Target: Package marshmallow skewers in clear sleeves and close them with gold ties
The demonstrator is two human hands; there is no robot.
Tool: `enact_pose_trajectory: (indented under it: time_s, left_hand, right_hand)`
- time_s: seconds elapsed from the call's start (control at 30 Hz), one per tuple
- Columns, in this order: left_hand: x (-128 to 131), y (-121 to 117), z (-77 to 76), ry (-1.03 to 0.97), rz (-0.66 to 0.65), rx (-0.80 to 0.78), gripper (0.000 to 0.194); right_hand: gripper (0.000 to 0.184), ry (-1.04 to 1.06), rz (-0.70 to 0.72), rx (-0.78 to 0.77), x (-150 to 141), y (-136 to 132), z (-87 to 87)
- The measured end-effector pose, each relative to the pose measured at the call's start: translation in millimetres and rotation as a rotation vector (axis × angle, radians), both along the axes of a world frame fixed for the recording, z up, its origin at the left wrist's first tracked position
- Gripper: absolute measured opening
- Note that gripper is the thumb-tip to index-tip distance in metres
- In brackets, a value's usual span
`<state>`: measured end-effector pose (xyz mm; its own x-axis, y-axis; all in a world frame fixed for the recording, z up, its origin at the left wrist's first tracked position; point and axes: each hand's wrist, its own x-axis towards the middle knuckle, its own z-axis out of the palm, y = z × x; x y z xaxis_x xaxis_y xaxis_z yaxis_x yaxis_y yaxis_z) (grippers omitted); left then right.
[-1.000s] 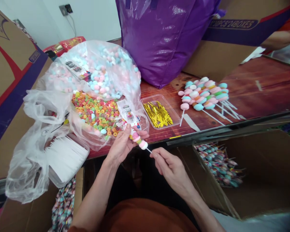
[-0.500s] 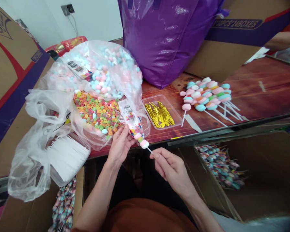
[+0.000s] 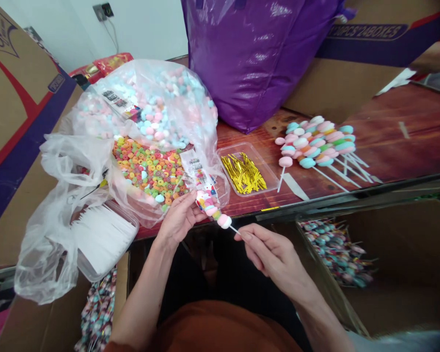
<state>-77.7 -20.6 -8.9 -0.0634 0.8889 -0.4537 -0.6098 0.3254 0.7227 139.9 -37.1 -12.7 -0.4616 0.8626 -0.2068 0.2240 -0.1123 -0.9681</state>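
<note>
In the head view a candy skewer (image 3: 215, 213) of pink, yellow-green and white sweets on a white stick slants between my hands, over the table's front edge. My left hand (image 3: 180, 215) is closed at its upper end, thumb and fingers around a clear printed wrapper (image 3: 206, 198) that covers the top sweets. The lower sweets show outside it. My right hand (image 3: 269, 252) pinches the bare stick from below. Just beyond the left hand, more printed wrappers (image 3: 194, 165) lie on a plastic bag of ring-shaped gummies (image 3: 150, 168).
A bag of pastel sweets (image 3: 157, 117) stands behind. Gold twist ties (image 3: 244, 172) fill a clear tray; finished-looking candy skewers (image 3: 317, 142) lie to its right. White sticks (image 3: 102, 237) sit in a left tub. A purple bag (image 3: 256, 63) and cartons (image 3: 352, 78) stand around; wrapped skewers (image 3: 337, 249) lie in a low box.
My right hand has moved a little right with the stick. The skewer's lower sweets have slid slightly down and right, while my left hand stays about where it was. The view has shifted slightly.
</note>
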Motion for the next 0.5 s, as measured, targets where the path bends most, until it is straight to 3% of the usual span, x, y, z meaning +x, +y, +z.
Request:
enact_pose_trajectory:
  time_s: [0.23,0.37,0.5]
  left_hand:
    - [-1.0,-2.5,-2.2,0.005,-0.042,0.072,0.026]
    - [-1.0,-3.9,-4.2,-0.007,-0.069,0.077,0.029]
    - [-0.2,-3.6,-3.3,0.023,-0.006,0.036,0.030]
  right_hand:
    - [0.030,-0.043,-0.064,0.127,-12.5,-8.7,-4.5]
    - [0.031,0.033,-0.017,0.036,-14.4,-8.5,-9.0]
    - [0.034,0.157,-0.015,-0.107,-7.6,-3.6,-10.1]
